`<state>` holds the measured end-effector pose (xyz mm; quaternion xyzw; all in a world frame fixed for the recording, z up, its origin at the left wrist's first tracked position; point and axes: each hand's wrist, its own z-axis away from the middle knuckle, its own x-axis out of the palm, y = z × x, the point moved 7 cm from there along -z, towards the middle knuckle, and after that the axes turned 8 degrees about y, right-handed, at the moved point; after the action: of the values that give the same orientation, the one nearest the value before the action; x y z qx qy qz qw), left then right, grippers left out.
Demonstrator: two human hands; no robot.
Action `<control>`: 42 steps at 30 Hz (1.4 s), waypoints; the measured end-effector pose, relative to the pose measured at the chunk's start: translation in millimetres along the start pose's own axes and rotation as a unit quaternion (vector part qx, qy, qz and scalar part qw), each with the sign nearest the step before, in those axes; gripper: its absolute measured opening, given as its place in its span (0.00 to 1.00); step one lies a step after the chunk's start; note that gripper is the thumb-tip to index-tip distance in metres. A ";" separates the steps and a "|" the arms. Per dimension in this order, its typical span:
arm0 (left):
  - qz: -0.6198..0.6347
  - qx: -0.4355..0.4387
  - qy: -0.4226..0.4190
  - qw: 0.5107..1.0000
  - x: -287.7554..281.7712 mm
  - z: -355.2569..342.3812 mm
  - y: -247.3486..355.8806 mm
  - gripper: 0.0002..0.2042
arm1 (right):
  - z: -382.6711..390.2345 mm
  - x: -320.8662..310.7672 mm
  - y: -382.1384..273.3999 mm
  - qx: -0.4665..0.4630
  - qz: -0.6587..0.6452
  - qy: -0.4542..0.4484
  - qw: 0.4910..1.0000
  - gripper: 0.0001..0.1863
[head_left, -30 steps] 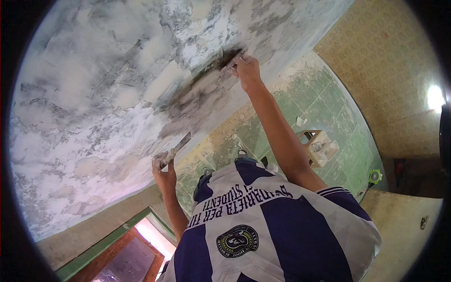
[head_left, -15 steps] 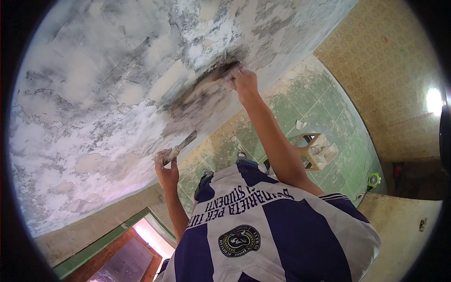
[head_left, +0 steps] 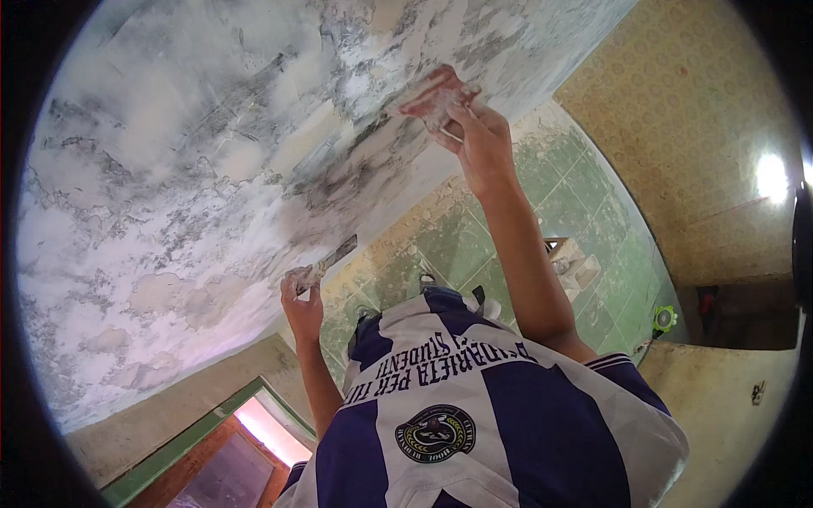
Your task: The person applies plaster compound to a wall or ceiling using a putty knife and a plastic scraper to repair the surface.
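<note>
The person's right hand (head_left: 489, 152) is raised toward the patchy, grey-stained wall (head_left: 178, 135), its thumb and fingers pinching the near edge of a flat reddish piece (head_left: 434, 91) smeared with white. The piece slants across the upper middle of the view, over or just in front of a dark streaked area; whether its far edge touches the wall is hard to tell.

Lower and to the left, the left hand (head_left: 303, 313) grips a scraper (head_left: 342, 249) near the wall's lower part, fingers curled about the handle (whitish and crusted, much like the fingertips), with a small gap showing between thumb and fingers. The scraper's dark, narrow blade points up and to the right, well apart from the reddish piece.

Below the hands spreads a floor of green tiles (head_left: 566, 203), dusted pale along the wall. A beige stool (head_left: 579, 273) stands on it, partly hidden by the right forearm (head_left: 527, 254). Farther right sits a bright green round object (head_left: 665, 319). A yellowish patterned surface (head_left: 677, 118) fills the upper right, and a green door frame (head_left: 182, 438) crosses the lower left. The person wears a navy and white shirt (head_left: 542, 423).
</note>
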<state>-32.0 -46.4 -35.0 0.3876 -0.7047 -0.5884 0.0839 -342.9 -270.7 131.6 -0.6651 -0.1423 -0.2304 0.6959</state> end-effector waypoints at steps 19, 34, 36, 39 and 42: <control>-0.075 -0.009 -0.002 0.997 -19.0 7.5 -3.1 0.12 | 30.6 32.6 13.3 0.049 0.015 -0.028 0.998 0.09; -0.074 0.013 0.001 0.997 -52.3 5.3 -3.3 0.13 | -25.9 -26.8 201.9 0.170 0.090 0.073 0.979 0.04; -0.081 0.025 0.012 0.996 -60.0 6.6 -10.4 0.11 | -22.6 7.0 178.1 0.184 0.074 0.084 0.977 0.05; -0.027 0.012 0.029 0.999 -72.7 8.8 -19.5 0.11 | 1.4 41.7 126.8 0.100 0.070 0.076 0.990 0.07; -0.036 -0.024 0.014 0.999 -83.1 7.0 -25.4 0.12 | 52.9 65.4 65.6 0.073 0.043 -0.006 0.996 0.15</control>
<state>32.4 12.4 -31.7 0.4191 -0.6747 -0.6020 0.0821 -247.9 -226.3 112.1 -0.6195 -0.1340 -0.1858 0.7508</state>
